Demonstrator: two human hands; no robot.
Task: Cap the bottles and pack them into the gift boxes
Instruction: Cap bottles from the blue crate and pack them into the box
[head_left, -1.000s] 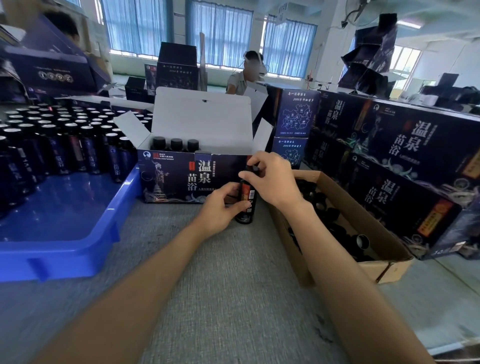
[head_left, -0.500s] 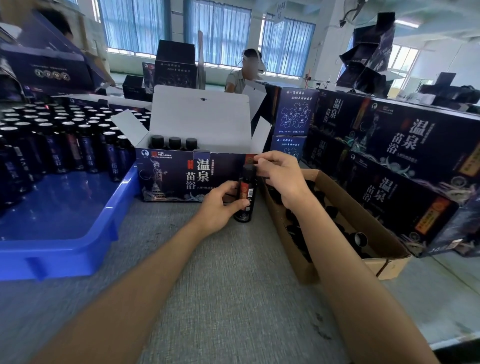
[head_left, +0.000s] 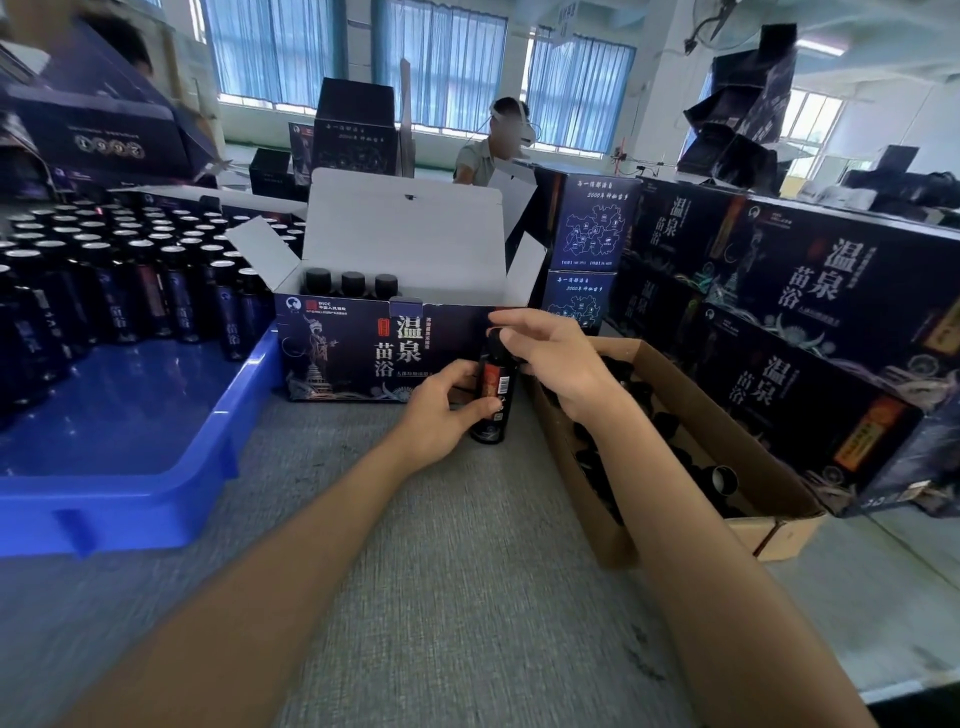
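Note:
A dark bottle (head_left: 494, 387) with a red label stands upright on the grey table, just in front of the open gift box (head_left: 363, 353). My left hand (head_left: 441, 410) grips the bottle's body. My right hand (head_left: 550, 353) has its fingertips around the black cap at the bottle's top. Three capped bottles (head_left: 353, 285) stand in the back row of the gift box, whose white lid is flipped up. A brown cardboard box (head_left: 769, 467) of loose black caps sits to the right.
A blue plastic tray (head_left: 130, 467) on the left holds several uncapped bottles (head_left: 130, 275). Stacked closed gift boxes (head_left: 810, 322) line the right side and back. Another person sits behind the open box. The grey table stretches toward me.
My right hand has gone from covering the bottle's top with the palm to holding the cap with its fingertips. The left hand keeps its hold on the bottle.

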